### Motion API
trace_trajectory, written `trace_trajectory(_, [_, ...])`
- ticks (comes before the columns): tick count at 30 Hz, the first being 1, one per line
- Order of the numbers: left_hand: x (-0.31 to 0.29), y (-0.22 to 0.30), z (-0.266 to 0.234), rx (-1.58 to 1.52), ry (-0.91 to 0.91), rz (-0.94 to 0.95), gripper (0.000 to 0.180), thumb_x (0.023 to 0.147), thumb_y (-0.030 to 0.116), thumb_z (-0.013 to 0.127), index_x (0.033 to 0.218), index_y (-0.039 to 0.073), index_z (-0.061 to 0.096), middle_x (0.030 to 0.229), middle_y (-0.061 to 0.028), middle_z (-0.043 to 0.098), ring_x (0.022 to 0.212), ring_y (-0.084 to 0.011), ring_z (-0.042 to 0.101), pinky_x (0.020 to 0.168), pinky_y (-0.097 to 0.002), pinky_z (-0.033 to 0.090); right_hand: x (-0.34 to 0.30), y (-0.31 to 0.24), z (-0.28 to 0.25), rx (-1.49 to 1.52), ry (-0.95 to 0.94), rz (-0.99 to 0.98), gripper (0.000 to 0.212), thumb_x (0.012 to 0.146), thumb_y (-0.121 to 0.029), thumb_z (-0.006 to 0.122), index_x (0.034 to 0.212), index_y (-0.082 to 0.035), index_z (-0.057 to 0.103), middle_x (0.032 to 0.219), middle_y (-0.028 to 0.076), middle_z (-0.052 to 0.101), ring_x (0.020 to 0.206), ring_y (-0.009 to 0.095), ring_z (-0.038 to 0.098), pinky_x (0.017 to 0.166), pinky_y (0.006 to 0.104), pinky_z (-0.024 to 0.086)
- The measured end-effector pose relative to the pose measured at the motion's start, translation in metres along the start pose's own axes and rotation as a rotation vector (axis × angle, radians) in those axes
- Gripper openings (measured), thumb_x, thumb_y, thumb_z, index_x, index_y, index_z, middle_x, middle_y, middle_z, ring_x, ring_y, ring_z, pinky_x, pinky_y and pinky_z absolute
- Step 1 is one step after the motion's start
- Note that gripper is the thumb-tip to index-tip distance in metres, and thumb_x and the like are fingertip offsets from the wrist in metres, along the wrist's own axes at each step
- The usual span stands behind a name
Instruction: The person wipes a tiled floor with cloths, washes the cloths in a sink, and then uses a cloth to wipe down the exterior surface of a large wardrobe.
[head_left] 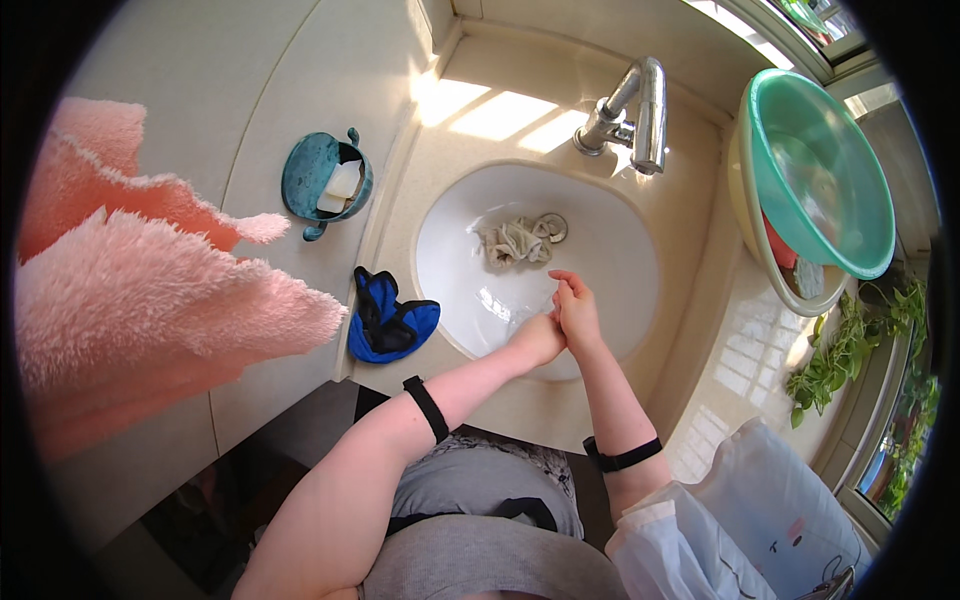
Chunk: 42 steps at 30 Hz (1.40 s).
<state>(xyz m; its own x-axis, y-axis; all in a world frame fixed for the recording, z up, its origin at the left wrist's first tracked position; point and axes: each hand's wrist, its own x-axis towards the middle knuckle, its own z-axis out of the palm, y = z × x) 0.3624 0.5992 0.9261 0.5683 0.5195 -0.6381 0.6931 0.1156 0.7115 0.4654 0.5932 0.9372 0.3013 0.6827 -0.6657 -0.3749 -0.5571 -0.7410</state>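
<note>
My left hand point(540, 341) and my right hand point(575, 305) press together over the near part of the white sink basin point(632, 285). Some fingers of my right hand stretch out past the left one. Its other fingers are partly covered, and those of my left hand are mostly hidden where the two meet. No object shows between them. Farther back in the basin, a crumpled off-white cloth point(513, 243) lies against the round metal drain point(553, 228), apart from my hands. A chrome faucet point(650, 115) stands behind the basin; I cannot make out running water.
Left of the basin sit a blue-and-black fabric item point(388, 318) and a teal soap box point(309, 176) holding white soap point(341, 187). Pink fluffy towels point(170, 300) hang at the left. Stacked basins, a green one point(880, 215) on top, and a leafy plant point(835, 360) stand right.
</note>
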Motion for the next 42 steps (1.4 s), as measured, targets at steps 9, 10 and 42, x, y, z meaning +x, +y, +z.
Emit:
trace_trajectory(9, [-0.001,0.008,-0.01,0.424,0.015,-0.025,0.029,0.085,0.032,0.051,0.098,0.011,0.066,0.09,-0.018,0.069,0.086,-0.0366,0.066,0.074,-0.0469,0.052,0.023,0.045,0.002,0.053,0.374,0.075,0.021,0.094,-0.009,0.039,0.102,-0.007,0.058,0.07,0.0,0.047,0.056,0.01,0.043,0.051,0.0277,0.042])
trace_trajectory(10, [-0.001,0.009,-0.016,0.445,0.016,-0.012,0.029,0.085,0.032,0.051,0.097,0.011,0.066,0.09,-0.0178,0.069,0.084,-0.0362,0.067,0.073,-0.0467,0.053,0.025,0.043,0.005,0.053,0.391,0.078,0.021,0.094,-0.009,0.039,0.102,-0.007,0.058,0.07,0.0,0.047,0.056,0.01,0.043,0.051,0.0278,0.042])
trace_trajectory(42, [-0.042,0.025,-0.112,0.526,0.648,0.399,0.026,0.078,0.009,0.065,0.104,0.01,0.068,0.136,-0.0119,0.046,0.129,-0.0313,0.04,0.103,-0.0496,0.032,0.104,0.074,0.022,-0.382,0.115,0.28,0.011,0.07,-0.01,0.069,0.077,-0.001,0.067,0.067,0.011,0.065,0.05,0.017,0.059,0.047,0.0313,0.046])
